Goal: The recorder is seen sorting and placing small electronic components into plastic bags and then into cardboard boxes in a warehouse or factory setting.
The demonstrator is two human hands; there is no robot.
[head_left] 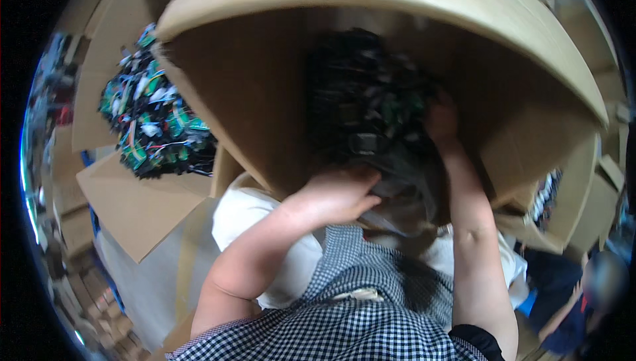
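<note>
A large cardboard box (238, 96) lies in front of me with its opening toward me. Inside it is a dark heap of electronic parts (351, 89), with bits of green circuit board and black cable. A dark, thin plastic bag (411, 182) spreads from the heap toward the box's near edge. My left hand (344, 192) is at the opening beside the bag, its fingers apart and nothing visible in them. Deep inside, my right hand (442, 119) rests against the right side of the heap. Shadow and blur hide its fingertips.
On the left another open carton (106, 109) holds a heap of green circuit boards with wires (159, 122). Its flap (142, 202) juts out over the floor. More cartons (589, 202) stand on the right, where a person (570, 301) is close by.
</note>
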